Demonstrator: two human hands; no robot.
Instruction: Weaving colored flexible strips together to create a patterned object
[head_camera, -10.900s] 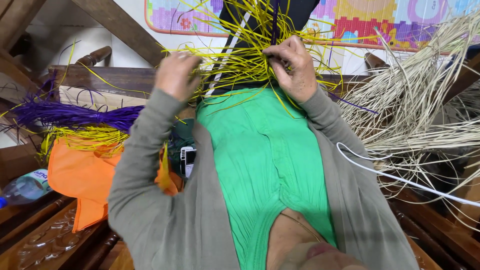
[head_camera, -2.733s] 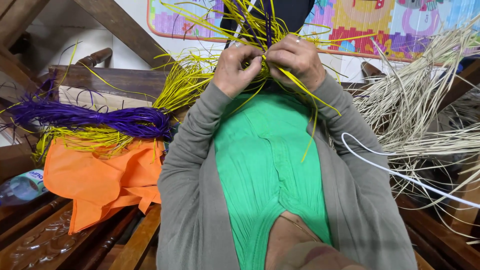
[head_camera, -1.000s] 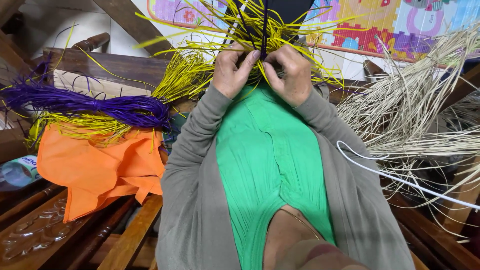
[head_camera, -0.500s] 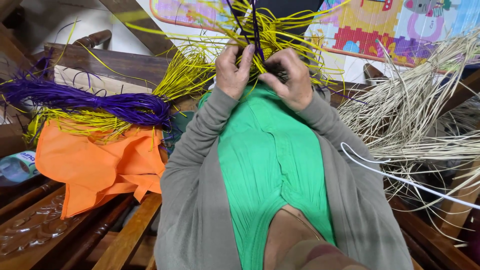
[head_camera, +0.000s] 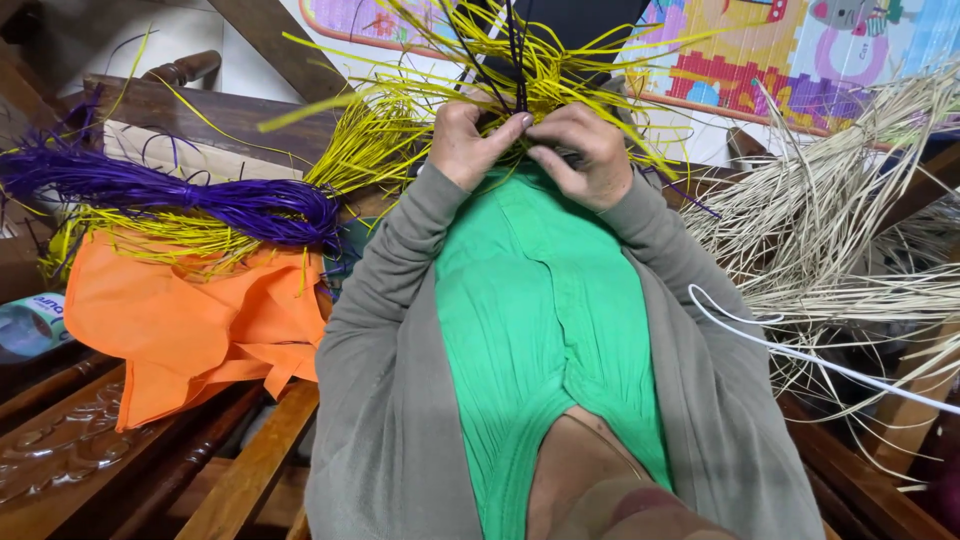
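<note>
My left hand and my right hand meet in front of my green top, fingertips touching. Both pinch dark thin strands that rise straight up, amid a tangle of yellow straw strips fanning out around them. The piece under my fingers is mostly hidden by the hands. My grey cardigan sleeves frame the view.
A purple straw bundle lies over more yellow straw and an orange cloth at left. Pale natural straw piles up at right, with a white cable crossing it. Dark wooden furniture sits below left; a colourful mat lies beyond.
My hands have stayed together at the strands, shifting only slightly. Earlier my left hand reached out to the left among the yellow strips and has since come in to meet the right.
</note>
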